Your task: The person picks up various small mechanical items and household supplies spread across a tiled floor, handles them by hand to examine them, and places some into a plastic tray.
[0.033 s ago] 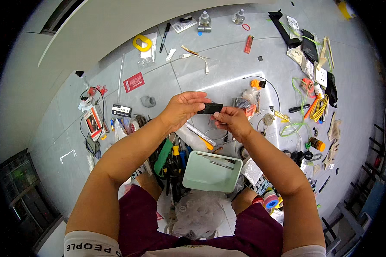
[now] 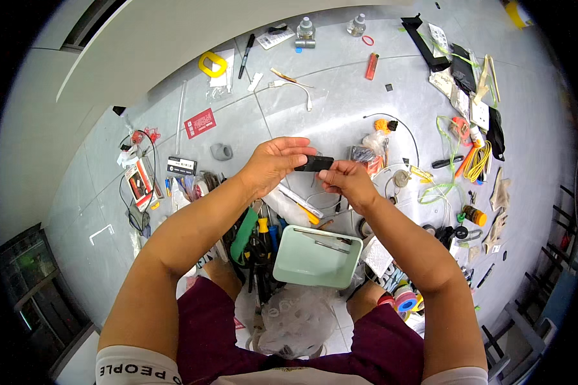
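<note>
Above the tray, near the middle of the head view, I hold a small flat black rectangular piece between both hands. My left hand pinches its left end with thumb and fingers. At its right end, the fingertips of my right hand close on the lower corner. What exactly the black piece is, I cannot make out. Below my hands lies a pale green tray with a few thin metal tools in it. Left of the tray are a green-handled tool and yellow- and blue-handled screwdrivers.
Beyond my hands lie a short white cable, a red card, a grey pipe elbow and a red lighter. Coiled yellow cord, gloves and tape rolls are on the right. A clear plastic bag sits between my legs.
</note>
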Demonstrator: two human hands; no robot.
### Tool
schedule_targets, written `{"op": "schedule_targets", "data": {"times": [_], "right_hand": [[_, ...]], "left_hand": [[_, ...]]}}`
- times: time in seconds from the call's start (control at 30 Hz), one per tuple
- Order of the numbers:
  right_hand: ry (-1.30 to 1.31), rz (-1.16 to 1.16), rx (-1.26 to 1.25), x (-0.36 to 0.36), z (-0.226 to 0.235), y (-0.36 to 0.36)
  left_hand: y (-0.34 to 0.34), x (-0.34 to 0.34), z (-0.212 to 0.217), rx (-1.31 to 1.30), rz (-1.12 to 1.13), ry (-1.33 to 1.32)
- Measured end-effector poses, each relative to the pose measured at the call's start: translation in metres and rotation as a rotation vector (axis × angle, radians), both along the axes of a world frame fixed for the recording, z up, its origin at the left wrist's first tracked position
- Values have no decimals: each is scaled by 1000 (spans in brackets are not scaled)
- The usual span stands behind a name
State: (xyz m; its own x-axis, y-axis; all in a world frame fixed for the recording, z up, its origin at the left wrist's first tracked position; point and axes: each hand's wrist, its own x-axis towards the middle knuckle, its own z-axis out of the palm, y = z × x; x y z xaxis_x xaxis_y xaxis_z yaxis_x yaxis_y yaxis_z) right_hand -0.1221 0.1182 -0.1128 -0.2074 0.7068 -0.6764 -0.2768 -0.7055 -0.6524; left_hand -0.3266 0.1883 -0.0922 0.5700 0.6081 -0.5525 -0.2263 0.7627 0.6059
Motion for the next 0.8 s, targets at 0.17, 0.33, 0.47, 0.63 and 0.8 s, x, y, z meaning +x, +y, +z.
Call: {"op": "schedule_targets", "data": {"times": [0.17,0.33,0.47,0.63,0.8], "right_hand": [[-409,42,317,5,15,-9],[-305,7,298,8,30,-21],[-54,-84,150,8,58,-28],[200,-114,73,12,61,-45],[409,-140,-61,14,66,-75]], "left_hand": [[-9,6,13,-38,62,45],[-20,8,24,168,-54,254],[-25,13,36,473,-193,368],[-48,28,60,560,-127,261],[-69,24,51,548,-200,244]]}}
